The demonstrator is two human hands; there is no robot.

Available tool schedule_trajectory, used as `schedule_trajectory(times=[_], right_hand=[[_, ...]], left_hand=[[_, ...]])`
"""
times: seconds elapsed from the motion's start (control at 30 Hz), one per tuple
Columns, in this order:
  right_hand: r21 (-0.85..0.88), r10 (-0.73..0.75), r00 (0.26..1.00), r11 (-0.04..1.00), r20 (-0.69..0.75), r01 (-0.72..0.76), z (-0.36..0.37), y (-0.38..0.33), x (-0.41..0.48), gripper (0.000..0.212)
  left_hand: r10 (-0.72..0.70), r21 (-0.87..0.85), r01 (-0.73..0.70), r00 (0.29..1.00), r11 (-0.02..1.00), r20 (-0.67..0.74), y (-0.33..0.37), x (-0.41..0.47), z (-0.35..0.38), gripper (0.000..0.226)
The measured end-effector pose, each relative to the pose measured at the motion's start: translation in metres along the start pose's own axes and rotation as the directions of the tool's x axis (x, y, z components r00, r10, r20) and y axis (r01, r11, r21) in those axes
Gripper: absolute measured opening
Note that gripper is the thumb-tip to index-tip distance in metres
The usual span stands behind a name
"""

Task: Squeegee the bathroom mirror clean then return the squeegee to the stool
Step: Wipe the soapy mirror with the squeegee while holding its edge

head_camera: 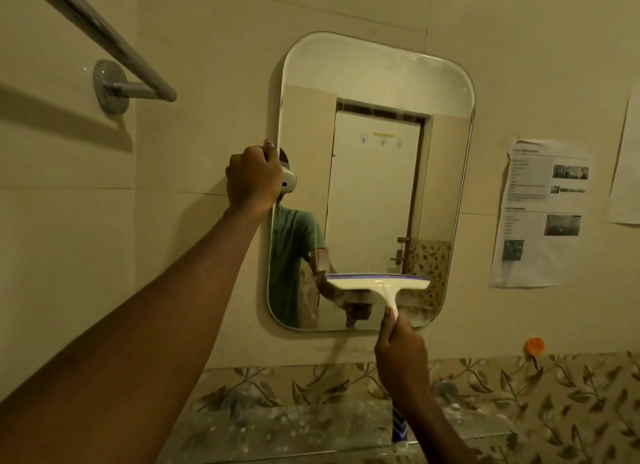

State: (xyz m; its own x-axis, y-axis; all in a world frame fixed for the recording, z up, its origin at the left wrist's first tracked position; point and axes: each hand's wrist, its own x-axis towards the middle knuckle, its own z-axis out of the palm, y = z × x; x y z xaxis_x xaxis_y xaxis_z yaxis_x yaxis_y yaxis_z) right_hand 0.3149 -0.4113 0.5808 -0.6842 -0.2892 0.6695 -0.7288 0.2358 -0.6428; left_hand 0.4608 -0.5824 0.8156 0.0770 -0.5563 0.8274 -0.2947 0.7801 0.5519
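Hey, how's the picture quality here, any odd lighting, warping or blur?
Head view: dim, yellowish light; the wide lens skews the mirror; the towel bar throws a soft shadow on the wall; the squeegee looks sharp; print on the paper sheet is too blurred to read.

Back of left hand (254, 178) toward camera; fingers wrapped at left rim of mirror (374, 82), tips out of sight. Mid handle of squeegee (377, 283) buried in right hand (401, 359); only blue-striped end shows below wrist. Head of reflection (294, 242) mostly covered by left hand. Long towel rail (104, 37) cut by top edge. Print on paper sheet (543, 214) too small to read; second sheet (627, 172) cut by right edge.
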Motion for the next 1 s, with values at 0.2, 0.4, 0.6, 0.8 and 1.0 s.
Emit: schedule_trajectory(times=[0.2,0.4,0.6,0.8,1.0], right_hand=[[0.075,-0.039,0.999,0.997,0.032,0.036,-0.030,-0.030,0.008,0.033],[0.111,-0.026,0.999,0.993,-0.019,0.028,-0.034,-0.039,0.028,0.037],[0.042,0.075,0.995,0.996,0.063,-0.078,0.000,0.018,-0.030,0.036],[-0.137,0.194,0.972,0.975,0.136,-0.175,0.009,0.058,-0.066,0.045],[-0.023,0.173,0.979,0.985,0.105,-0.171,-0.020,0.044,-0.057,0.033]], left_hand=[[0.001,0.001,-0.001,1.000,1.000,0.021,-0.012,-0.022,-0.002,0.048],[0.008,-0.017,-0.008,1.000,1.000,-0.012,-0.025,-0.037,0.002,0.045],[0.002,-0.019,-0.002,1.000,1.000,-0.006,-0.043,-0.060,0.006,0.045],[-0.019,0.004,0.019,1.000,1.000,-0.010,-0.042,-0.064,0.005,0.047],[-0.009,0.012,0.009,1.000,1.000,0.016,-0.043,-0.061,0.004,0.048]])
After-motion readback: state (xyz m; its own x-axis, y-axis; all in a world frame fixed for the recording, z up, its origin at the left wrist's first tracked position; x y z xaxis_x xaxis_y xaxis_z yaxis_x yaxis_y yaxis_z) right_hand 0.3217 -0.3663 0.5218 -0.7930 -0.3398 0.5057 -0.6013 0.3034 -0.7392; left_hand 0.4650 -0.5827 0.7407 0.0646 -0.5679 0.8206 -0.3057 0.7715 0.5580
